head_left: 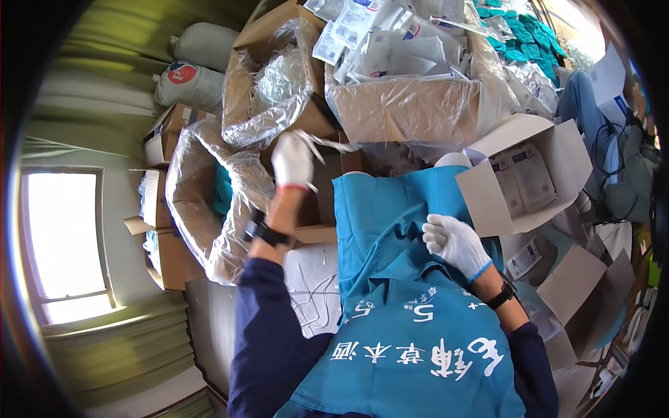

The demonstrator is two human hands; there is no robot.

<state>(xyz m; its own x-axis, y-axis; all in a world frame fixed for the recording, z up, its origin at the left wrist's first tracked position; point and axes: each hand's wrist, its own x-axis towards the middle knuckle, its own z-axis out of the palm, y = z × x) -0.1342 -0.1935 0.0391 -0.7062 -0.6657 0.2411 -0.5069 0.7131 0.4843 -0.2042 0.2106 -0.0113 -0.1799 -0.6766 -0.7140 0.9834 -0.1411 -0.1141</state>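
Head view: your left hand (293, 160) pinches a thin clear plastic strip (333, 143) lifted over the lined cardboard boxes; your right hand (454, 242), fingers curled, grips the blue cloth (390, 216) on your lap. You seem mid-pick; next I'd judge the strip must come toward the cloth

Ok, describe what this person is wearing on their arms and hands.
Both hands wear white knit gloves: the left hand has a red-trimmed cuff, the right hand a blue-trimmed cuff. Each wrist carries a black band, a chunky one like a watch on the left and a slimmer one on the right. Dark navy long sleeves are pushed up, leaving the forearms bare.
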